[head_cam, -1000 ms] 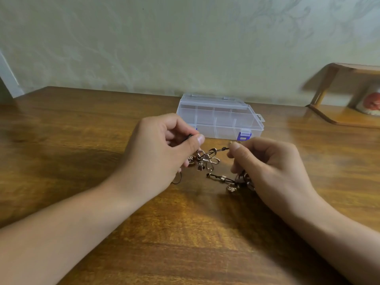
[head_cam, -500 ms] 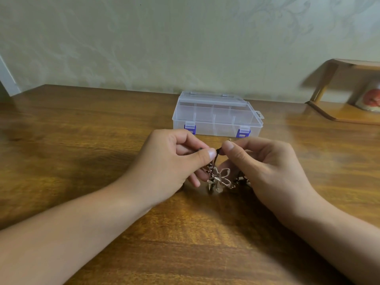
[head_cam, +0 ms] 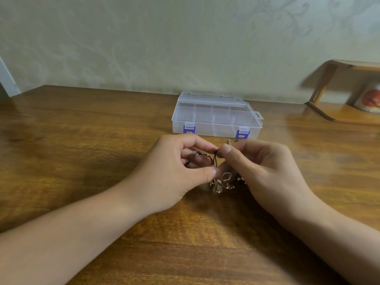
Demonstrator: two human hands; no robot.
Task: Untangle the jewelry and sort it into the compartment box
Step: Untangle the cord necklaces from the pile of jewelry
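A tangle of jewelry (head_cam: pixel 223 182), with rose-gold metal charms on thin dark cords, hangs between my hands just above the wooden table. My left hand (head_cam: pixel 174 171) pinches a dark cord, and a loop of it shows inside the curled fingers. My right hand (head_cam: pixel 259 167) pinches the same knot of cord from the right, thumb and forefinger meeting my left fingertips. The charms dangle below, partly hidden behind both hands. The clear plastic compartment box (head_cam: pixel 216 116) with purple latches lies closed just beyond my hands.
The wooden table (head_cam: pixel 82 140) stretches wide to the left and toward me. A wall rises right behind the box. At the far right stands a small wooden shelf (head_cam: pixel 345 114) with a round red-and-white object under it.
My hands have come together from being apart, and now both pinch one knot of cord. The charms, spread between them before, hang bunched below.
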